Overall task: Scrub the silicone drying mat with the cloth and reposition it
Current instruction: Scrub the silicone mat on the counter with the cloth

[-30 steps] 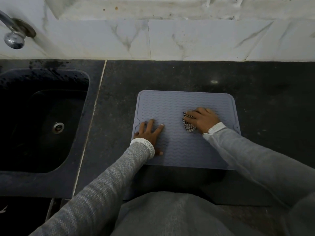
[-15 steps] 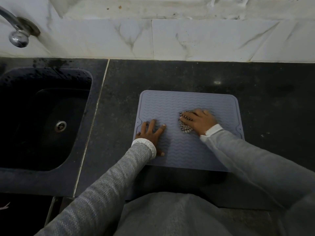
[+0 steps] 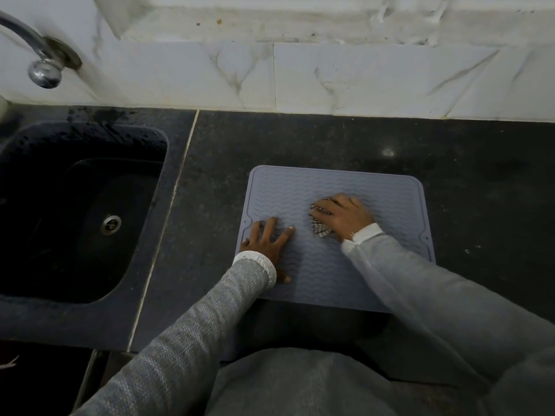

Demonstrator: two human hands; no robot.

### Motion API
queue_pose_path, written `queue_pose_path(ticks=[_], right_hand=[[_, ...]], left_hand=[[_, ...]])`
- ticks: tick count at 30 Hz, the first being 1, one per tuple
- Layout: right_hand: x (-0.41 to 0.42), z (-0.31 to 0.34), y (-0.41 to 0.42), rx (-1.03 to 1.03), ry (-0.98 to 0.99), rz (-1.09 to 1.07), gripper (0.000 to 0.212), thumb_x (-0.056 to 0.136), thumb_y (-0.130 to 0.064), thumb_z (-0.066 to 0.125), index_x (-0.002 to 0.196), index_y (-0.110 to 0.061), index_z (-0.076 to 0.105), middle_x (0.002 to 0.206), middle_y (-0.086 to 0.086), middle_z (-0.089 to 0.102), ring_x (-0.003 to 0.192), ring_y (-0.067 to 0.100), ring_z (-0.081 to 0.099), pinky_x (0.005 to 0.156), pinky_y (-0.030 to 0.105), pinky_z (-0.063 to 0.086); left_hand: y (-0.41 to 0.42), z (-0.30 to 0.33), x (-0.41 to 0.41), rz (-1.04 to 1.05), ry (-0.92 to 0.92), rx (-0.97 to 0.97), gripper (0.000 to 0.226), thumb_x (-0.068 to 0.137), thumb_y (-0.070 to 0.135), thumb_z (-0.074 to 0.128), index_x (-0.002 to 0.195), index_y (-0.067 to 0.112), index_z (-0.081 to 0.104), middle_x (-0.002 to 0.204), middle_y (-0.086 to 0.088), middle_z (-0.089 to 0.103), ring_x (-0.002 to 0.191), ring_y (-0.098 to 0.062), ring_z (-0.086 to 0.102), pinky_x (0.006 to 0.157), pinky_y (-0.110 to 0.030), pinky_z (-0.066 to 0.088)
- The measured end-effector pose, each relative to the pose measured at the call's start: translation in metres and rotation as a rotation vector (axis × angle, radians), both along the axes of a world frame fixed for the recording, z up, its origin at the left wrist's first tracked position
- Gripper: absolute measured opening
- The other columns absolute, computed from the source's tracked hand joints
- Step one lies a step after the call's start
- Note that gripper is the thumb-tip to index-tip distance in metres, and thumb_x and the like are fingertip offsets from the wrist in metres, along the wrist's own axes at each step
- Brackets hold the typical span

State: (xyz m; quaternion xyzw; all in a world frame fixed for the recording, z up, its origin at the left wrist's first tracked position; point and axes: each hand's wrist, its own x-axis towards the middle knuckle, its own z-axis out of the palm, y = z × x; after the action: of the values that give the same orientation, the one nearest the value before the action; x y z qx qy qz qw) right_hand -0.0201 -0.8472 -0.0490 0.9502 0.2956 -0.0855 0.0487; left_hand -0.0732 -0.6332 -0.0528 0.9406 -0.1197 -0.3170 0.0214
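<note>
Now my left hand (image 3: 267,240) presses flat on the mat's (image 3: 315,283) left edge while my right hand (image 3: 345,217) clutches the cloth (image 3: 319,228) mid-mat, long axis running left-right.

We saw a dim, grainy view — the marble wall (image 3: 360,76) at twelve o'clock was brightest, the sink (image 3: 75,211) at nine nearly black. A small glint marked the countertop (image 3: 388,152) — edges bowed, sleeves softly blurred.
</note>
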Motion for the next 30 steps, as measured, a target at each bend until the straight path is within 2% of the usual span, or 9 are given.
queue_pose_path(ticks=[3, 5, 7, 12, 18, 20, 23, 26, 30], right_hand=[[-0.016, 0.008, -0.046, 0.003, 0.015, -0.007, 0.05, 0.087, -0.019, 0.059, 0.136, -0.021, 0.046, 0.144, 0.008, 0.042, 0.128, 0.033, 0.039, 0.101, 0.048, 0.031], [-0.021, 0.018, -0.057, -0.036, 0.001, 0.014, 0.054, 0.068, -0.013, 0.079, 0.12, -0.016, 0.063, 0.126, 0.013, 0.06, 0.11, 0.038, 0.056, 0.086, 0.051, 0.045], [-0.015, 0.025, -0.054, -0.036, -0.034, 0.017, 0.055, 0.053, -0.01, 0.088, 0.106, -0.014, 0.071, 0.112, 0.011, 0.068, 0.097, 0.036, 0.063, 0.076, 0.048, 0.05], [0.003, 0.025, 0.003, 0.166, -0.056, -0.017, 0.044, 0.087, -0.014, 0.055, 0.13, -0.022, 0.053, 0.14, 0.003, 0.046, 0.126, 0.031, 0.038, 0.099, 0.044, 0.03], [-0.003, 0.001, 0.033, -0.012, 0.008, 0.033, 0.049, 0.092, -0.024, 0.048, 0.14, -0.028, 0.036, 0.151, -0.001, 0.027, 0.135, 0.027, 0.023, 0.106, 0.043, 0.023], [-0.011, 0.002, 0.008, -0.004, -0.01, 0.036, 0.049, 0.092, -0.023, 0.049, 0.139, -0.026, 0.039, 0.15, 0.001, 0.032, 0.133, 0.029, 0.03, 0.103, 0.045, 0.027], [-0.013, 0.008, -0.02, -0.031, 0.001, 0.03, 0.048, 0.08, -0.021, 0.068, 0.127, -0.021, 0.056, 0.135, 0.006, 0.053, 0.119, 0.034, 0.049, 0.091, 0.046, 0.039], [-0.004, 0.01, -0.018, -0.039, 0.018, -0.012, 0.047, 0.086, -0.025, 0.058, 0.133, -0.027, 0.049, 0.141, -0.004, 0.045, 0.126, 0.027, 0.036, 0.098, 0.04, 0.028], [0.009, 0.016, 0.023, 0.127, -0.043, -0.011, 0.048, 0.085, -0.016, 0.058, 0.131, -0.024, 0.051, 0.142, 0.0, 0.043, 0.127, 0.028, 0.034, 0.101, 0.042, 0.027]], left_hand=[[0.001, -0.001, 0.0, -0.001, -0.008, -0.004, 0.112, 0.069, 0.056, 0.072, 0.146, 0.041, -0.007, 0.153, -0.002, -0.02, 0.141, -0.035, -0.012, 0.108, -0.059, 0.02], [0.001, -0.001, 0.0, 0.0, -0.011, -0.002, 0.112, 0.068, 0.056, 0.072, 0.146, 0.042, -0.007, 0.153, -0.002, -0.02, 0.141, -0.035, -0.012, 0.108, -0.059, 0.02], [0.0, -0.001, -0.001, -0.001, -0.025, 0.006, 0.113, 0.067, 0.057, 0.073, 0.145, 0.042, -0.007, 0.153, -0.002, -0.019, 0.141, -0.034, -0.011, 0.108, -0.058, 0.022], [-0.001, 0.002, -0.002, -0.002, -0.033, 0.013, 0.112, 0.067, 0.058, 0.072, 0.145, 0.042, -0.006, 0.153, -0.003, -0.018, 0.14, -0.034, -0.01, 0.107, -0.058, 0.023], [-0.002, 0.002, -0.002, 0.007, -0.016, 0.021, 0.112, 0.068, 0.057, 0.072, 0.146, 0.04, -0.005, 0.153, -0.002, -0.02, 0.141, -0.034, -0.013, 0.109, -0.057, 0.019], [-0.001, 0.001, -0.003, 0.008, -0.031, 0.008, 0.112, 0.068, 0.056, 0.073, 0.146, 0.041, -0.006, 0.153, -0.002, -0.019, 0.141, -0.033, -0.012, 0.109, -0.057, 0.02], [0.0, 0.001, -0.003, 0.002, -0.041, 0.003, 0.112, 0.067, 0.056, 0.073, 0.146, 0.042, -0.006, 0.153, -0.002, -0.018, 0.141, -0.033, -0.01, 0.108, -0.057, 0.021], [0.0, 0.0, -0.004, 0.007, -0.047, 0.004, 0.112, 0.067, 0.057, 0.073, 0.145, 0.042, -0.007, 0.153, -0.002, -0.018, 0.141, -0.033, -0.01, 0.108, -0.057, 0.021], [0.0, -0.001, -0.003, 0.003, -0.044, 0.009, 0.112, 0.067, 0.058, 0.072, 0.145, 0.042, -0.006, 0.153, -0.002, -0.018, 0.14, -0.033, -0.011, 0.108, -0.057, 0.021]])
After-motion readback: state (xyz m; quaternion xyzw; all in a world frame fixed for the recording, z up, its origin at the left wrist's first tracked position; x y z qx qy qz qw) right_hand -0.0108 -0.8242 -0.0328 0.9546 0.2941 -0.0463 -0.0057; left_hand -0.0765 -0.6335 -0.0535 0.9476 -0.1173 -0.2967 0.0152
